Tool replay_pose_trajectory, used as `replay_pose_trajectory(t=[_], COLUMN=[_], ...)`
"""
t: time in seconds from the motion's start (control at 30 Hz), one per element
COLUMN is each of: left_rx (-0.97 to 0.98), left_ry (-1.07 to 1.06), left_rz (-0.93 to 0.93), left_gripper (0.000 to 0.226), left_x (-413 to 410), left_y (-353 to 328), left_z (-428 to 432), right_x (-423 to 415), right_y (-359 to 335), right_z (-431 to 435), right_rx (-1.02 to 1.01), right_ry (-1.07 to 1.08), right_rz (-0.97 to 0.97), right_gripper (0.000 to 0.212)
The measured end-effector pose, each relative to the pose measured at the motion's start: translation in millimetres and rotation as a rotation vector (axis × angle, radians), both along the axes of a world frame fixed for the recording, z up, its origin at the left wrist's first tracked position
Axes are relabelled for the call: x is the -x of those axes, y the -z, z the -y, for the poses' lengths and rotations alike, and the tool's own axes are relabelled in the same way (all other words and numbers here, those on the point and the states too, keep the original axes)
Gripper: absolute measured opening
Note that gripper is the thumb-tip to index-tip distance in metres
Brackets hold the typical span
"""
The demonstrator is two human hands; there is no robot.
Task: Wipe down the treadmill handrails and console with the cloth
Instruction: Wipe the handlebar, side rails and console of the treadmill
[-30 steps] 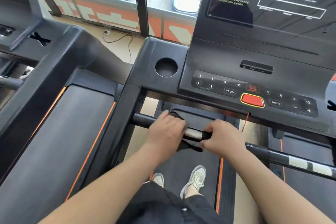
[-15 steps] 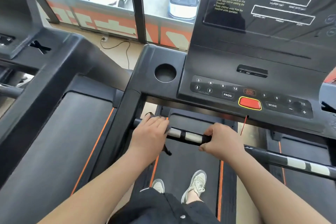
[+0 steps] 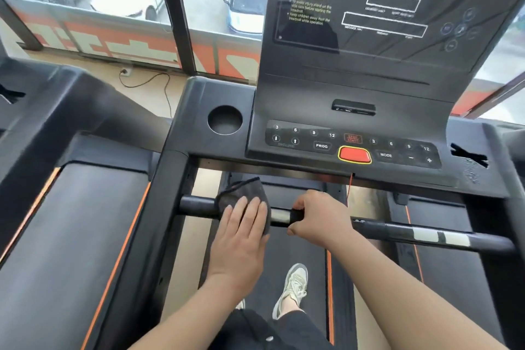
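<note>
A dark grey cloth (image 3: pixel 244 189) is draped over the left part of the black front handrail (image 3: pixel 397 232) of the treadmill. My left hand (image 3: pixel 241 233) lies flat on the cloth with straight fingers, pressing it onto the bar. My right hand (image 3: pixel 321 217) grips the same bar just to the right, beside a silver sensor band (image 3: pixel 279 214). Above the bar sits the console (image 3: pixel 352 111) with number buttons, a red stop button (image 3: pixel 354 155) and a dark screen.
A round cup holder (image 3: pixel 225 119) sits at the console's left. A neighbouring treadmill (image 3: pixel 71 207) stands on the left. My shoe (image 3: pixel 294 287) is on the running belt below. Windows ahead show parked cars, and a cable (image 3: pixel 159 80) lies on the floor.
My left hand slid left along the bar, then came back a little right and opened flat on the cloth, which now shows spread over the bar. The right hand kept its grip.
</note>
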State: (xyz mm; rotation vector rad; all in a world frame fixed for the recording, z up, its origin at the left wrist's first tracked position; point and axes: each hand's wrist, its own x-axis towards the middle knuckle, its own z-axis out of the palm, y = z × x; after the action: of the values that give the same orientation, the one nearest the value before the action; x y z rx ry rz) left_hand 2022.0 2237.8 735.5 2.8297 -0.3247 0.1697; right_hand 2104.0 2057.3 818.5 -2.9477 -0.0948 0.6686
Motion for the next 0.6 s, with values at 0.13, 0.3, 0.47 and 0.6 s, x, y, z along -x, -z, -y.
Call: replay_pose_trajectory(t=[0.13, 0.3, 0.47, 0.6], left_rx=[0.012, -0.116, -0.253, -0.022], left_ry=[0.062, 0.034, -0.223, 0.048], left_rz=[0.021, -0.019, -0.077, -0.124], left_gripper=[0.038, 0.036, 0.033, 0.037], left_x=[-39, -54, -54, -47], left_y=[-10, -13, -28, -21], left_z=[-3, -57, -42, 45], right_x=[-1, 0, -2, 0], right_y=[3, 2, 6, 10], right_z=[1, 0, 1, 4], right_rx=[0.021, 0.040, 0.022, 0.004], right_ry=[-0.015, -0.035, -0.027, -0.049], right_rz=[-0.009, -0.013, 0.006, 0.037], right_gripper=[0.038, 0.038, 0.035, 0.012])
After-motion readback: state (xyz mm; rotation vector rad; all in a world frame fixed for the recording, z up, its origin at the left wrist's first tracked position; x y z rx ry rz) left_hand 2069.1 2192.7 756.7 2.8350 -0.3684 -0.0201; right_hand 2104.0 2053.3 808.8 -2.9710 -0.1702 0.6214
